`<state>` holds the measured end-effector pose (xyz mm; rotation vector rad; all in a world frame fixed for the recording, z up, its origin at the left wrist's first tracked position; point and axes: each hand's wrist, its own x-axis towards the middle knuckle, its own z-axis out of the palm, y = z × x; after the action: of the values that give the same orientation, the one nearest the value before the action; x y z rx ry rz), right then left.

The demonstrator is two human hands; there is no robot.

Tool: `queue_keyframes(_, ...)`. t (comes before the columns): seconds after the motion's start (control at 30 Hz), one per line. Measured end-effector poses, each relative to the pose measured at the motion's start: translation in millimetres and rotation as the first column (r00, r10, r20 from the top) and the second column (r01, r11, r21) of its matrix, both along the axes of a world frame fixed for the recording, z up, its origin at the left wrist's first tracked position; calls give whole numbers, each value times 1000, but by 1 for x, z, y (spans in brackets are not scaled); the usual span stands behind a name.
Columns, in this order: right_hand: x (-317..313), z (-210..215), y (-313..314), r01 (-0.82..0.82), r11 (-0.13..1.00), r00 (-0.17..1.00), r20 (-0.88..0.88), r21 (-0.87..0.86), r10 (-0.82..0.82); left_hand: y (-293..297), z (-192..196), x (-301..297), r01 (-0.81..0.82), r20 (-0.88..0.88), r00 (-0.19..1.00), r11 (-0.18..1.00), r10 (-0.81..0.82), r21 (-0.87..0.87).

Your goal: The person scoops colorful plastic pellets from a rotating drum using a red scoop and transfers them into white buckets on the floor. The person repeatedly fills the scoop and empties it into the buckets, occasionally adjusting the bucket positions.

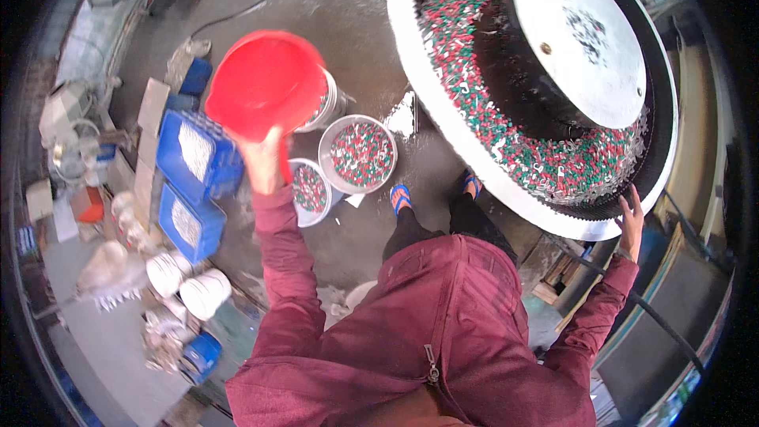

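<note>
Clamping a round red plastic basin (269, 79) by its edge in left hand (266, 160), left of the large white-rimmed tub (553, 220); resting spread-fingered right hand (631, 225) against tub's rim, perhaps for balance.

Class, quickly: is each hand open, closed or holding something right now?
Left hand: closed, holding the red basin.
Right hand: open, at the large round tub's white rim.

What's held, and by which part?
Left hand holds the red basin by its near rim. Right hand is at the round tub's rim; grip unclear.
</note>
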<state>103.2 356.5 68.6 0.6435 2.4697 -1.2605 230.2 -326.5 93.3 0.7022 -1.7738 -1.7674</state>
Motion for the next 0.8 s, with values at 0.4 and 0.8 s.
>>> queue_keyframes(0.4,-148,-266,133,-141,874,981,-53,465,187,141,-136,-393,697,635,714,-209,296,-686)
queue_keyframes(0.8,-91,-328,-19,-131,983,952,292,128,89,327,-184,-179,967,988,-106,243,111,77)
